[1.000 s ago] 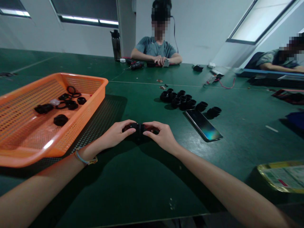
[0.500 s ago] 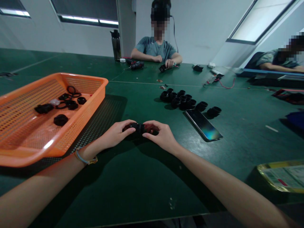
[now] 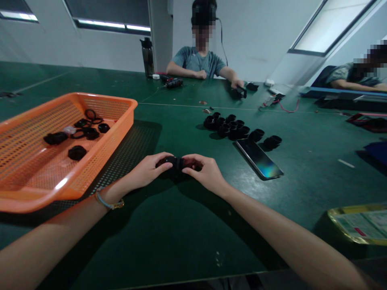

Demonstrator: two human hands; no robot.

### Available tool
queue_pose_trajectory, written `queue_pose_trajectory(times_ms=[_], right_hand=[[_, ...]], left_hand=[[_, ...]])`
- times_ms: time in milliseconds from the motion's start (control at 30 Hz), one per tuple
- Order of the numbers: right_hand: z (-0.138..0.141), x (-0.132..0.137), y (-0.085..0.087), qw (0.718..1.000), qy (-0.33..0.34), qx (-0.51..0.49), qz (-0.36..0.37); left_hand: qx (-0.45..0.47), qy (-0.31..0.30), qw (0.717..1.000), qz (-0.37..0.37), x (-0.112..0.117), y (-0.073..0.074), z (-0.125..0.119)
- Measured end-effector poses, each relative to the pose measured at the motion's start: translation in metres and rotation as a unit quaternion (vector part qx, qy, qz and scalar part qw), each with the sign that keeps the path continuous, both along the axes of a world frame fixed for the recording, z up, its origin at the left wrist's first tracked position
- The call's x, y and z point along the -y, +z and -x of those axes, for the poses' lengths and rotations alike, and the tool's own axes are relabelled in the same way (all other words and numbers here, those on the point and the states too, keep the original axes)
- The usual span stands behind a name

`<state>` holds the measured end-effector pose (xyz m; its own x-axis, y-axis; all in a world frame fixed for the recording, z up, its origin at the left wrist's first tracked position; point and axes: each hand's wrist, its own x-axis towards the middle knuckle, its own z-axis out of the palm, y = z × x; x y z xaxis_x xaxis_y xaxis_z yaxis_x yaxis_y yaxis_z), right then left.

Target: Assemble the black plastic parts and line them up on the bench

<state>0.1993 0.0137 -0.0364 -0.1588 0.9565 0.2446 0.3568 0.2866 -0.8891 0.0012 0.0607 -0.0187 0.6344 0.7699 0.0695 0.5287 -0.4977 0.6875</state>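
Observation:
Between my two hands is a black plastic pipe fitting [image 3: 176, 162], held just over the green table [image 3: 169, 237]. My left hand [image 3: 154, 166] is closed round its left end, thumb along the near side. Round the right end curl the fingers of my right hand [image 3: 204, 169]. My fingers cover both ends, so only the ringed middle shows. Beyond my right hand stands a cluster of similar black fittings [image 3: 231, 127]. To the left, an orange basket [image 3: 62, 181] holds several loose black parts and rings.
A phone [image 3: 259, 159] lies right of my hands, by the fittings. At the right edge is a yellow-rimmed packet [image 3: 359, 225]. Across the table a person [image 3: 199, 62] sits near a power drill [image 3: 173, 83] and a dark bottle [image 3: 147, 58]. Another person [image 3: 344, 76] is at far right.
My hands and the black fitting have hardly moved. The person opposite has reached to the right with a dark object in one hand.

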Motion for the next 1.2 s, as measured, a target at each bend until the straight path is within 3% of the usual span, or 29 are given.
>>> queue_pose_trajectory(times_ms=[600, 867, 1200], right_hand=[[0.0002, 0.0012, 0.0031, 1.0, 0.001, 0.004, 0.002], [-0.0023, 0.0008, 0.0031, 0.997, -0.012, 0.039, -0.064], [-0.0018, 0.0007, 0.0012, 0.997, -0.019, 0.037, -0.066]], left_hand=[[0.004, -0.001, 1.0, 0.006, 0.0006, 0.0002, 0.0004], [0.023, 0.0, 1.0, 0.011, 0.0007, -0.0013, 0.0011], [0.023, -0.02, 0.999, 0.011, 0.0009, 0.0, 0.0015]])
